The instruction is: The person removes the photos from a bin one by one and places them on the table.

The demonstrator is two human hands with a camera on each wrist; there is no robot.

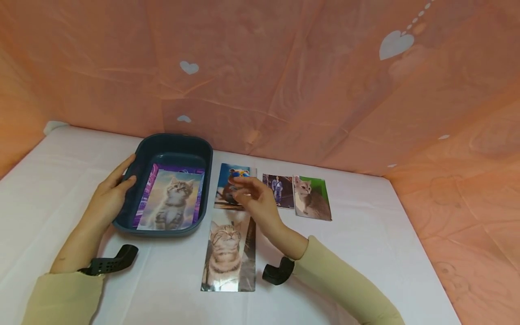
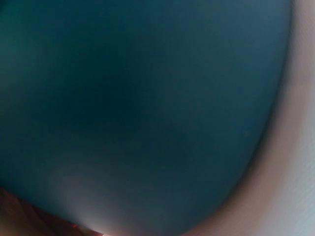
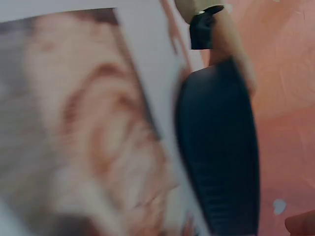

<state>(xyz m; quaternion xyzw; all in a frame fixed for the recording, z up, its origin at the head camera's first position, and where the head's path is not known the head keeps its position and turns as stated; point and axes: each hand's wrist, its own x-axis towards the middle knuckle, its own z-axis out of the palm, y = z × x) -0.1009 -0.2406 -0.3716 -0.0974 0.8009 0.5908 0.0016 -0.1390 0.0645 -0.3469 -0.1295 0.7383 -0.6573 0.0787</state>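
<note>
My left hand (image 1: 107,194) grips the left side of a dark teal plastic tub (image 1: 162,232), thumb over the rim and fingers along the outer wall. In the left wrist view the tub wall (image 2: 147,108) fills most of the picture. Inside the tub a kitten photo card (image 1: 172,203) lies on top of a purple one (image 1: 143,210). My right hand (image 1: 260,203), fingers loosely bent and nothing seen between them, hovers over a blue photo card (image 1: 225,180) of an animal in sunglasses. Just below lies a squinting tabby card (image 1: 225,257), blurred and close in the right wrist view.
To the right of my right hand lie a dark card with a figure in blue (image 1: 278,189) and a cat card with a green background (image 1: 314,203). They rest on a white tablecloth (image 1: 365,253). A peach curtain with hearts (image 1: 264,81) hangs behind the table.
</note>
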